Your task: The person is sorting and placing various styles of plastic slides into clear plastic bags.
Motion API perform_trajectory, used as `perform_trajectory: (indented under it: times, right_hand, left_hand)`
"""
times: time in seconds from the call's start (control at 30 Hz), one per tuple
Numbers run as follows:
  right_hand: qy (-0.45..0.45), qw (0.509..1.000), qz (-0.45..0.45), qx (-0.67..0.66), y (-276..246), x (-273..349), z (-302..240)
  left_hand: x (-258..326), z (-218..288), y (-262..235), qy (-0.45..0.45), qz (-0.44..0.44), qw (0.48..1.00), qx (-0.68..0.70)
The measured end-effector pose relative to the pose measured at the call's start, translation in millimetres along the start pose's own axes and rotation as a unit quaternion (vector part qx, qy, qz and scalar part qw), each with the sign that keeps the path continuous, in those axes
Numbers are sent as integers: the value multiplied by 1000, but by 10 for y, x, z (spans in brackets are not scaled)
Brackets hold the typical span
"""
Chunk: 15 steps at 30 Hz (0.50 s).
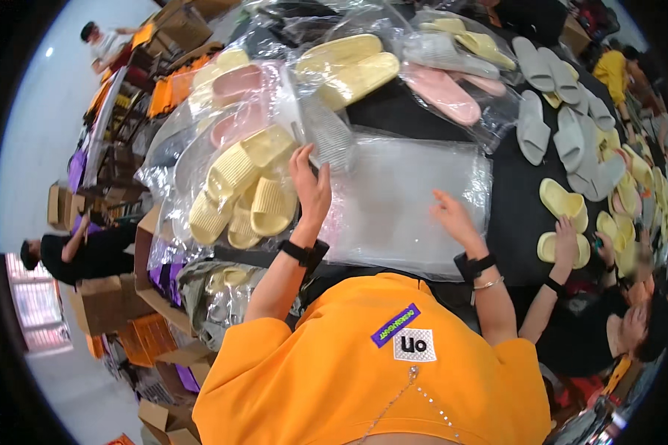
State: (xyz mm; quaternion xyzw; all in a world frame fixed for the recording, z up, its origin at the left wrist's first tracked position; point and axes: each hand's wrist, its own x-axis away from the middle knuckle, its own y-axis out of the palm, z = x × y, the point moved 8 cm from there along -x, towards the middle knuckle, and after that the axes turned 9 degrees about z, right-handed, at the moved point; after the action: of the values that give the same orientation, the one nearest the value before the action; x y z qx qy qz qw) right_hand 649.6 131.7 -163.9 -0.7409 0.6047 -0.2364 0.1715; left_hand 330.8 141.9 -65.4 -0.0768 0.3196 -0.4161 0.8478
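Observation:
A stack of clear plastic bags [404,200] lies flat on the black table directly in front of me. My left hand [309,187] is at the stack's left edge with its fingers stretched out, holding nothing that I can see. Beside it are bagged yellow slippers [234,169] with ribbed straps, and a bagged grey slipper [326,133] lies just beyond its fingertips. Over the right part of the stack hovers my right hand [455,220], fingers apart and pointing left, with nothing in it. Whether either hand touches the plastic is hard to make out.
Bagged yellow slippers [349,70] and pink slippers [445,93] line the far side. Loose grey slippers [533,127] lie to the right. There a co-worker's hand [566,241] touches a yellow slipper [564,205]. Cardboard boxes [104,300] stand on the left.

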Motion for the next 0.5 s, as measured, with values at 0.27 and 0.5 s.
perform_trajectory:
  times: [0.27, 0.5]
  right_hand:
    - [-75, 988, -131, 36, 554, 306, -416]
    - [6, 987, -159, 17, 564, 328, -174]
  left_hand:
    - [-179, 122, 153, 161, -108, 929, -316]
    - [-699, -261, -84, -10, 12, 979, -205]
